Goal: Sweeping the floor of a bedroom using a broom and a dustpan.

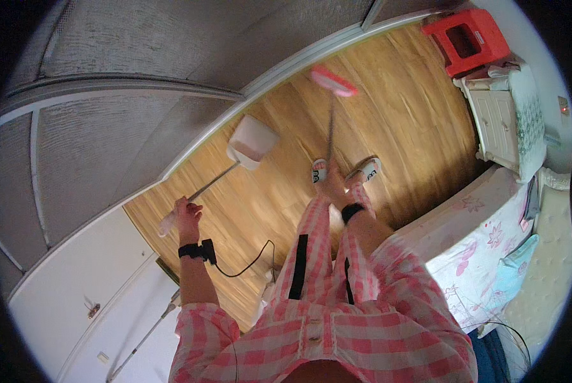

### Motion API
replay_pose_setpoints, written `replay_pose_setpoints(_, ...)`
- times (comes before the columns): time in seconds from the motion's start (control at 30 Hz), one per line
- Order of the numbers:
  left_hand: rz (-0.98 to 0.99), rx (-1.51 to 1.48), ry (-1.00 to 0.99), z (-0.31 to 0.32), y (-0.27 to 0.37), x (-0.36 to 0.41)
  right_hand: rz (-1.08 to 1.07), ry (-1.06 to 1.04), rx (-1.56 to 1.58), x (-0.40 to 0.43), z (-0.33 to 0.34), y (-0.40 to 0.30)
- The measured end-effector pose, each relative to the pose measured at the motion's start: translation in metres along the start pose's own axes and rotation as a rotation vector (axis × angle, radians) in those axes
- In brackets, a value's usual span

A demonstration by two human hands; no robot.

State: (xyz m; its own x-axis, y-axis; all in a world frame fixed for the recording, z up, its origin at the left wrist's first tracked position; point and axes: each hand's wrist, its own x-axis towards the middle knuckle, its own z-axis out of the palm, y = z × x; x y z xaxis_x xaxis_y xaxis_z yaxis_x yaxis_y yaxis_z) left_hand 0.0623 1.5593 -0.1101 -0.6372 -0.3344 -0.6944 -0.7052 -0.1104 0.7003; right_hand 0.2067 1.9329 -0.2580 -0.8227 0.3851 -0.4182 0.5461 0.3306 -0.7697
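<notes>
My left hand (188, 219) grips the long handle of a dustpan (262, 136), whose pale pan rests on the wood floor near the wardrobe's bottom track. The handle's thick pale end sticks out past the fingers. My right hand (332, 184), slightly blurred, is closed around the thin handle of a broom (332, 82). The pink and red broom head is on the floor ahead, to the right of the dustpan and apart from it. Motion blur hides the detail of its bristles.
Sliding wardrobe doors (209, 43) line the far left. A red plastic stool (472, 40) and a white nightstand (496, 122) stand at the right, beside a bed with a flowered sheet (482, 244). A long pole (142, 337) leans at the lower left. My slippered feet (366, 168) are between.
</notes>
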Motion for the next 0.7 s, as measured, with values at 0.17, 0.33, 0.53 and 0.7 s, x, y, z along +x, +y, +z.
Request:
replay_pose_setpoints(0.17, 0.079, -0.028, -0.093, 0.0, 0.009, 0.014, 0.168, -0.566, -0.197, -0.074, 0.038, -0.056)
replay_pose_setpoints(0.33, 0.066, -0.041, -0.089, 0.014, 0.018, 0.019, 0.201, -0.694, 0.226, -0.081, -0.031, -0.06)
replay_pose_setpoints(0.53, 0.042, 0.025, -0.098, 0.005, 0.018, -0.005, 0.174, -0.308, 0.452, -0.105, -0.123, -0.056)
replay_pose_setpoints(0.7, 0.035, 0.049, -0.136, -0.003, 0.011, -0.031, 0.66, -0.167, 0.464, -0.077, -0.156, -0.07)
